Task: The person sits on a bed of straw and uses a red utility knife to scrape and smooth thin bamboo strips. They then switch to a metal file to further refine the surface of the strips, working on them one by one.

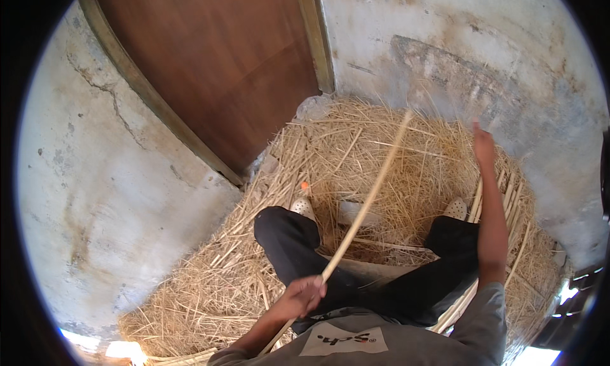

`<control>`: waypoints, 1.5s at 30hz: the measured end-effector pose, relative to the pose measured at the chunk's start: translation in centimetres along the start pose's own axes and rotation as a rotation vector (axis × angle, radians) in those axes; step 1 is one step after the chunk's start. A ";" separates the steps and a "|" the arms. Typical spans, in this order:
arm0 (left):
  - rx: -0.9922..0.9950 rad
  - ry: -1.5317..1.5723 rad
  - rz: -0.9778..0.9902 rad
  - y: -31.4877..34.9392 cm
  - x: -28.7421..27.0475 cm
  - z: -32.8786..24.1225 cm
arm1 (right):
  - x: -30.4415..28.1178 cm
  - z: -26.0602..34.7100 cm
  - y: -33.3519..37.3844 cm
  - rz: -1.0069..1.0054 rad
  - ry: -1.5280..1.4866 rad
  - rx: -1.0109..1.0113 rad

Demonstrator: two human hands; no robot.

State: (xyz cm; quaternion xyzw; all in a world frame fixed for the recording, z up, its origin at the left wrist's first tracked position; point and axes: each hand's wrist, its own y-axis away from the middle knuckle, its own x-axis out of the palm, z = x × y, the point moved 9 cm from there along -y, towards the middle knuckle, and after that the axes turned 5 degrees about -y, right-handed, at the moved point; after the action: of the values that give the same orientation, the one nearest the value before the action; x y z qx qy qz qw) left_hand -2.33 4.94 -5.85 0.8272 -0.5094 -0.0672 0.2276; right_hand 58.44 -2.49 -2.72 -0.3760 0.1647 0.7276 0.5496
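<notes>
Left hand [306, 296] closes around a pale stick [365, 210], which slants upward from the lap above the straw [426, 175]. Right hand [484, 147] is raised and blurred; how open it is, or whether it holds anything, I cannot tell. Dark lettering marks the grey shirt's [406, 344] white patch [340, 338]. Walls [457, 23] and a brown door [210, 54] bound the room beyond the knees.

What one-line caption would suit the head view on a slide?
Left hand grips a long straw-coloured stick slanting above loose straw; right hand extends forward, near a stained wall.
</notes>
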 end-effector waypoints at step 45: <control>0.265 0.216 0.025 -7.7 7.4 -8.9 | 1.1 19.4 22.9 -0.040 -0.132 -1.074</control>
State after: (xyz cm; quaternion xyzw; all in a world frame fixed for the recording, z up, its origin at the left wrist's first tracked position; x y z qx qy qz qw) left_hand 10.49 4.19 -0.50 0.8458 -0.4968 0.0928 0.1708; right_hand 30.06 3.08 5.38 -0.5606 -0.2724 0.7210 0.3029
